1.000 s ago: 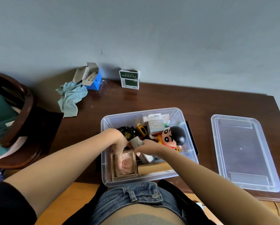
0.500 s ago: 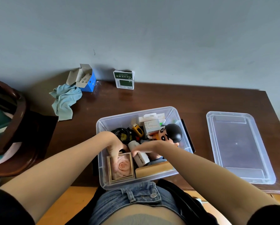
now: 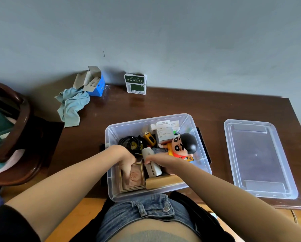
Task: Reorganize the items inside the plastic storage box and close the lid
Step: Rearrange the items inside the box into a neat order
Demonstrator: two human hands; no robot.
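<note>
Head view, big to small, all placed vs. the storage box (image 3: 111,135). Dark wooden table (image 3: 181,105) carries everything. Clear storage box sits at the table's near edge, right against the person's waist, lid off. Lid (image 3: 258,158) lies flat on the table, well apart to the box's right. Teal cloth (image 3: 71,105) lies crumpled far-left of the box, near the wall; open blue carton (image 3: 95,84) touches its far end. Green-and-white packet (image 3: 135,83) stands upright behind the box, by the wall.

Inside the box: framed rose (image 3: 134,177) in the near-left corner; wooden block (image 3: 163,182) beside it along the near wall; cartoon doll (image 3: 183,145) at the right side, lying tilted; white cartons (image 3: 163,131) at the far wall; black cable bundle (image 3: 132,142) far-left; small yellow gadget (image 3: 149,138) btwn cables and cartons.

Left hand (image 3: 125,159) reaches into the box, fingers pointing down and resting on the framed rose; can't tell if it grips the frame. Right hand (image 3: 162,161) curls round a white mini fan box (image 3: 152,166) at box centre, thumb and fingers pinching it.
</note>
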